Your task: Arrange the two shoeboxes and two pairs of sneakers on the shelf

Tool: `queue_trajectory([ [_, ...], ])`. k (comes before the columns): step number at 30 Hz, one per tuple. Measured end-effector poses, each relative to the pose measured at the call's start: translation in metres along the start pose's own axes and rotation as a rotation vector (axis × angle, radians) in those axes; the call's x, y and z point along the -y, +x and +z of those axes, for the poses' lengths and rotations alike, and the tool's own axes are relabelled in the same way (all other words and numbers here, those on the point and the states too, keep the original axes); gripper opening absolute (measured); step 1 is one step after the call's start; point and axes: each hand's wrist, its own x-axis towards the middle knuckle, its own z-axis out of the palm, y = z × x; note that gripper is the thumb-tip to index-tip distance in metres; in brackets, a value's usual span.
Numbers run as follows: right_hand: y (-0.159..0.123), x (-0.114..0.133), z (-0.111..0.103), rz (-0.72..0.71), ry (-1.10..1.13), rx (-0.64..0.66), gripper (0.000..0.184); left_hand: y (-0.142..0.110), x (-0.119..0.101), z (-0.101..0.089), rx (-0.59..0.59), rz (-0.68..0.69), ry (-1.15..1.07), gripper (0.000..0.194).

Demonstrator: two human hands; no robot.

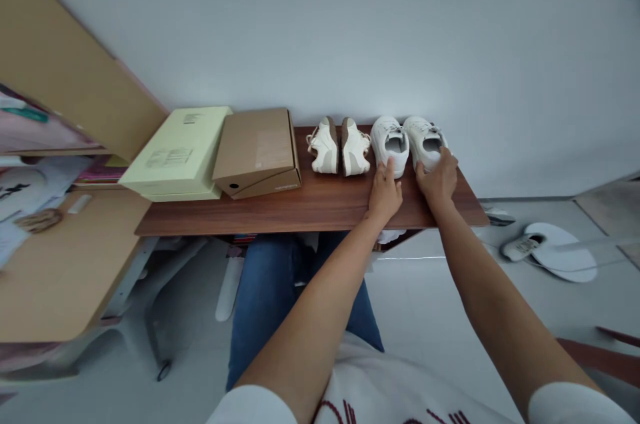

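White shoes [406,143] side by side at right end of brown surface [300,207], heels toward the hands. Left hand [384,194] flat at left heel, fingers together; right hand [438,179] resting on right heel, fingers curled over it. Beige pair [339,146] just beside (soles partly up), then brown box [257,152], green box [177,154].

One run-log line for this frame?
left hand: on heel of left white sneaker | right hand: on heel of right white sneaker | both on wooden shelf
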Motion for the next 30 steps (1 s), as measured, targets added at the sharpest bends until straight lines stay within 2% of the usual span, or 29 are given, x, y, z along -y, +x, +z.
queue_trajectory([
  [4, -0.0033, 0.0018, 0.0018, -0.015, 0.045, -0.038, 0.067, 0.0012, 0.0014, -0.0045, 0.007, -0.007, -0.026, 0.079],
  [15, -0.0029, 0.0034, -0.0004, 0.028, 0.076, 0.061, 0.069, 0.0034, 0.0055, 0.0049, -0.023, -0.008, -0.043, 0.074],
  [20, -0.0027, 0.0037, 0.001, 0.049, 0.078, 0.06, 0.073, 0.0026, 0.0042, 0.0038, -0.022, -0.016, -0.05, 0.074],
  [30, -0.0001, 0.0042, 0.004, 0.035, 0.078, 0.047, 0.07, 0.0045, 0.002, -0.0005, -0.021, -0.033, -0.057, 0.073],
])
